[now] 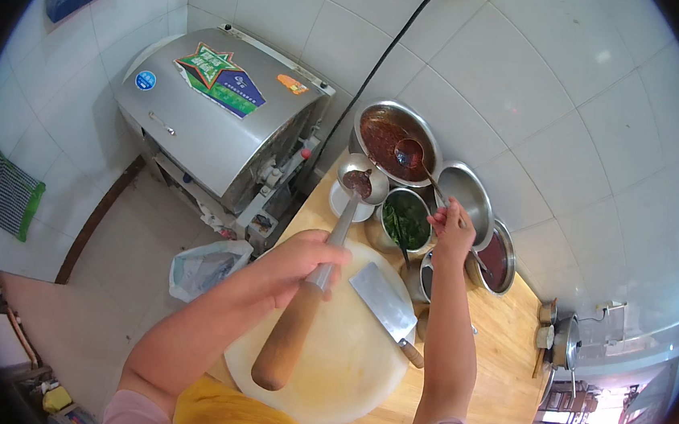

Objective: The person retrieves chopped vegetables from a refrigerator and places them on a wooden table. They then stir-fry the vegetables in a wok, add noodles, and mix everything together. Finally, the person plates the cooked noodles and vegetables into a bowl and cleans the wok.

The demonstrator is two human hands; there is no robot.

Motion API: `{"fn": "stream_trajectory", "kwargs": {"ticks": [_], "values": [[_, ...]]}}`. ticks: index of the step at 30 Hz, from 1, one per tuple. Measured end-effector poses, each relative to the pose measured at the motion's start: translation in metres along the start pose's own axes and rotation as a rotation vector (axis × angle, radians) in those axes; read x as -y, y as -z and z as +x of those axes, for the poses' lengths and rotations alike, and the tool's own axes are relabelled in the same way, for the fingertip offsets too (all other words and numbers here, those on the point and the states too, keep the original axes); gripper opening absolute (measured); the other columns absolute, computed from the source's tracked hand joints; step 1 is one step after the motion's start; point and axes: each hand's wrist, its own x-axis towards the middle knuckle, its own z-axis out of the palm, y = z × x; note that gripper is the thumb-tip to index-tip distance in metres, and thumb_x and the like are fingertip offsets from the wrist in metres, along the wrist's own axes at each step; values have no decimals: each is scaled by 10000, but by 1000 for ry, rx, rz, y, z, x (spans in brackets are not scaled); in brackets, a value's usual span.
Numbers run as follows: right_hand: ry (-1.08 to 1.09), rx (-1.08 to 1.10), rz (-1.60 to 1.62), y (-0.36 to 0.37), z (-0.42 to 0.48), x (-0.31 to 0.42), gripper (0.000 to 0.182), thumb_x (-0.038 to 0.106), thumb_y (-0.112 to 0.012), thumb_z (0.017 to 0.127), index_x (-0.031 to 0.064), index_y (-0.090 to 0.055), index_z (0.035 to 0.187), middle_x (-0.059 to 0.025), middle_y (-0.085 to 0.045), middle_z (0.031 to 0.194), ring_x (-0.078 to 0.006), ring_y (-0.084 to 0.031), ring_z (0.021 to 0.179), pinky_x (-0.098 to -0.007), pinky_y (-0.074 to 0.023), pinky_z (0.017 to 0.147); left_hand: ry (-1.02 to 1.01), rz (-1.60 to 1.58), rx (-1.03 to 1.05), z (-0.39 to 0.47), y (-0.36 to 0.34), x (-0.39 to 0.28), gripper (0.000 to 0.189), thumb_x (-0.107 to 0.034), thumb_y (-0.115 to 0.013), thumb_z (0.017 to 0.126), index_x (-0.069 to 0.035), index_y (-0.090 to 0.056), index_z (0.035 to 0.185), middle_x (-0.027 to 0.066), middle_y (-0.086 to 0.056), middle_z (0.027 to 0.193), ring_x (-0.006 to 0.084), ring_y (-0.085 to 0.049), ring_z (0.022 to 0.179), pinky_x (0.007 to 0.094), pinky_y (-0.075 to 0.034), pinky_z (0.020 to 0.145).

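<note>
My left hand grips the metal shaft of a long wooden-handled ladle. Its bowl, above a white dish, holds some dark red-brown sauce. In my right hand is the handle of a smaller metal spoon, whose bowl rests in the sauce of a steel basin by the wall. Beneath my left hand lies a round pale cutting board, with a cleaver flat on it.
Green leaves fill a steel pot. Beside my right hand stand a tilted steel bowl and a basin of dark red liquid. Left of the wooden table is a steel machine; a plastic-lined bin stands below it.
</note>
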Motion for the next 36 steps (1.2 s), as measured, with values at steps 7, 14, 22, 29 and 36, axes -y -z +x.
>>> {"fn": "stream_trajectory", "kwargs": {"ticks": [7, 14, 22, 29, 36], "values": [[-46, 190, -209, 2, 26, -20, 330, 144, -555, 870, -39, -529, 1144, -85, -575, 828, -123, -555, 683, -237, -529, 635, -77, 92, -19, -7, -2, 6, 216, -175, -519, 855, 4, -488, 973, 66, -522, 606, 134, -471, 436, 346, -496, 512], [10, 362, -273, 85, -42, 66, 311, 207, -561, 868, -37, -578, 1061, -111, -624, 810, -132, -594, 678, -253, -494, 571, -320, 159, -144, -65, -54, 31, 362, -155, -478, 836, 43, -455, 1138, 19, -470, 543, 109, -424, 380, 302, -469, 440], [424, 29, -1059, 365, -18, 25, 175, 217, -594, 787, 57, -660, 809, -136, -616, 702, -303, -590, 633, -376, -464, 580, -358, 55, 45, -87, -212, 97, 500, -158, -459, 830, 106, -329, 1234, 50, -486, 564, 123, -453, 406, 345, -506, 521], [521, 477, -1235, 332, 104, -35, 283, 207, -556, 764, 143, -628, 1030, -144, -607, 935, -314, -574, 885, -398, -464, 783, -121, -228, 233, -53, -302, 166, 602, -177, -469, 840, 129, -205, 1285, 83, -498, 611, 158, -471, 450, 376, -493, 579], [518, 726, -1262, 277, 122, -53, 292, 239, -579, 739, 119, -630, 1001, -144, -605, 935, -310, -580, 894, -404, -465, 781, 1, -158, 33, -39, -349, 210, 550, -171, -510, 806, 109, -336, 1246, 70, -469, 603, 142, -484, 538, 340, -465, 566]]}}
